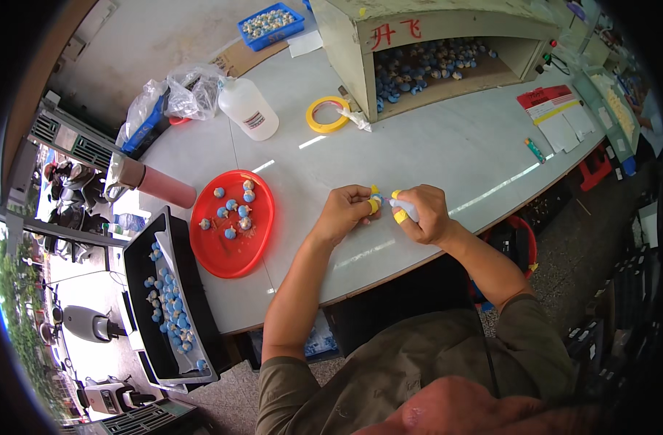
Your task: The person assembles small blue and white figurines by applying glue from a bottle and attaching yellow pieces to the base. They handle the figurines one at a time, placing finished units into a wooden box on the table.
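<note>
Over the grey table (310,264), my left hand (342,216) pinches a small blue piece (376,196), mostly hidden by the fingertips. My right hand (433,216) is wrapped around a small pale squeeze bottle (407,208), its tip pointing at that piece. Yellow tape or finger cots cover some fingertips of both hands. To the left of my left forearm lies a round red tray (233,261) with several small blue-and-cream figure parts (231,233) spread on it.
A black bin (146,254) with many blue parts stands at the left edge. Behind are a pink flask (168,186), a white plastic bottle (249,109), a yellow tape roll (312,116) and a blue basket (293,29). An open-fronted box (368,65) holds more parts.
</note>
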`<state>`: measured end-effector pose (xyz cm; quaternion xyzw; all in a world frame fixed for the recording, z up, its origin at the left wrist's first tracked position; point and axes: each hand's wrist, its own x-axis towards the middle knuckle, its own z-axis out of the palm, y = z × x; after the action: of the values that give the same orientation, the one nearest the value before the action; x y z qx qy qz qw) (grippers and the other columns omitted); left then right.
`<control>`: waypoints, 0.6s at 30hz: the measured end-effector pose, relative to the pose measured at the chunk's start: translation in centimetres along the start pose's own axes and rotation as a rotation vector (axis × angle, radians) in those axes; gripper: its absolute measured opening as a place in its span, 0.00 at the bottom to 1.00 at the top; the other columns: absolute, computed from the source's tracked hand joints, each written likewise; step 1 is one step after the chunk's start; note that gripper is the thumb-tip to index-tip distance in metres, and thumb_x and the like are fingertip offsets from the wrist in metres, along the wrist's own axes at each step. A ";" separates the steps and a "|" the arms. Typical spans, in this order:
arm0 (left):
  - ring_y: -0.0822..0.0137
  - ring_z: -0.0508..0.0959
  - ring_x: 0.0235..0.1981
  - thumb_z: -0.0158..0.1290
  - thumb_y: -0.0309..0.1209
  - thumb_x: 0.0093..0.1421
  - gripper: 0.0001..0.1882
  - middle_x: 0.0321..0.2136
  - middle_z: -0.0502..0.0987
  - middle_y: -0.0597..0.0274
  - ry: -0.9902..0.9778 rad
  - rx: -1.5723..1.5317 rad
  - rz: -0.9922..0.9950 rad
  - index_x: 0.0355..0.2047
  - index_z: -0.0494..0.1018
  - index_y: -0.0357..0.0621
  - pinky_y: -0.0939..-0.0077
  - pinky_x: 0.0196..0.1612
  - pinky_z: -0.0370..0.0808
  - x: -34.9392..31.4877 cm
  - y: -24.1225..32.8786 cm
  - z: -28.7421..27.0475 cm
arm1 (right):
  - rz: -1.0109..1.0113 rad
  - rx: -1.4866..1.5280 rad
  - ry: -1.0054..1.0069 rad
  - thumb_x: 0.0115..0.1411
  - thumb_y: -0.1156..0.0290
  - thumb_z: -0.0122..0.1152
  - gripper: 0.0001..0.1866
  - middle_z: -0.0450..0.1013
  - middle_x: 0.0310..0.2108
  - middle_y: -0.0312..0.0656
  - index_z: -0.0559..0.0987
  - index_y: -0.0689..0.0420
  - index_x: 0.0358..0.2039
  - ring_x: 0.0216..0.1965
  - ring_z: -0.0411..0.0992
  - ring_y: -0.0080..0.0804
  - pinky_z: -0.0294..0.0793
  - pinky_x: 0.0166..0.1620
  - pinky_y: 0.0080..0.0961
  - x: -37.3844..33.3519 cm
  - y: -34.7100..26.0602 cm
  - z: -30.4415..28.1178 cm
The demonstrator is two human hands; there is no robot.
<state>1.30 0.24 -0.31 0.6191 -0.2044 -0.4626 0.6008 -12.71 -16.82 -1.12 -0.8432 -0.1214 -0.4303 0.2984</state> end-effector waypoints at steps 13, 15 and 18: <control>0.71 0.82 0.36 0.60 0.26 0.60 0.17 0.37 0.82 0.57 -0.015 0.015 -0.007 0.47 0.75 0.28 0.83 0.32 0.73 0.2 -0.2 -0.2 | -0.014 0.008 0.022 0.53 0.74 0.65 0.09 0.77 0.24 0.45 0.76 0.62 0.34 0.19 0.74 0.41 0.73 0.26 0.34 0.2 0.0 0.2; 0.71 0.82 0.36 0.60 0.26 0.60 0.17 0.37 0.82 0.58 -0.009 0.011 -0.009 0.47 0.75 0.28 0.83 0.32 0.73 0.1 -0.1 -0.1 | -0.013 0.010 0.028 0.53 0.74 0.65 0.09 0.77 0.23 0.45 0.76 0.62 0.34 0.19 0.74 0.41 0.73 0.25 0.34 0.1 0.1 0.1; 0.72 0.82 0.35 0.59 0.26 0.60 0.16 0.37 0.82 0.58 -0.005 0.004 -0.007 0.47 0.75 0.28 0.84 0.32 0.73 0.1 -0.1 0.0 | -0.004 -0.002 0.019 0.52 0.74 0.65 0.09 0.77 0.23 0.45 0.76 0.62 0.34 0.19 0.73 0.40 0.72 0.25 0.34 0.1 0.0 0.1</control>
<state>1.36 0.20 -0.40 0.6200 -0.2048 -0.4658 0.5973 -12.57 -16.72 -1.04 -0.8391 -0.1200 -0.4391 0.2978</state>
